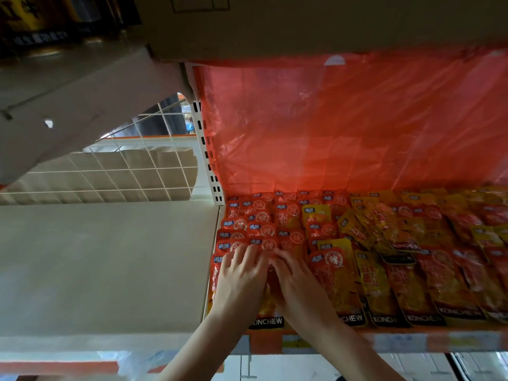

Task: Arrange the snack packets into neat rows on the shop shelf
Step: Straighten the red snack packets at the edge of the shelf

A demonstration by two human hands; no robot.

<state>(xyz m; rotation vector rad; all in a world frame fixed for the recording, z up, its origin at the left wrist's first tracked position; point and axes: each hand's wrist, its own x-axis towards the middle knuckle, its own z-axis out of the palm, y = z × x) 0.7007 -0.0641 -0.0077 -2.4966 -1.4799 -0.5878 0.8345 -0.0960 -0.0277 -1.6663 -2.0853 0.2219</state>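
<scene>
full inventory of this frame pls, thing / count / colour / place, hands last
red snack packets: many, too many to count, red with a white round mark, in overlapping rows at the shelf's left end, more on the right
yellow snack packets: many, yellow, tumbled loosely at shelf middle and towards the right
shelf: one, orange front edge with a label strip
plastic sheet: one, translucent red, hung behind the packets
slotted upright: one, white, left of the sheet
wire grid: one, white, far left
cardboard boxes: at least two, brown, above and upper left
white panel: one, left of the shelf
left hand: fingers spread flat on the red packets
right hand: beside it, flat on the same packets
</scene>
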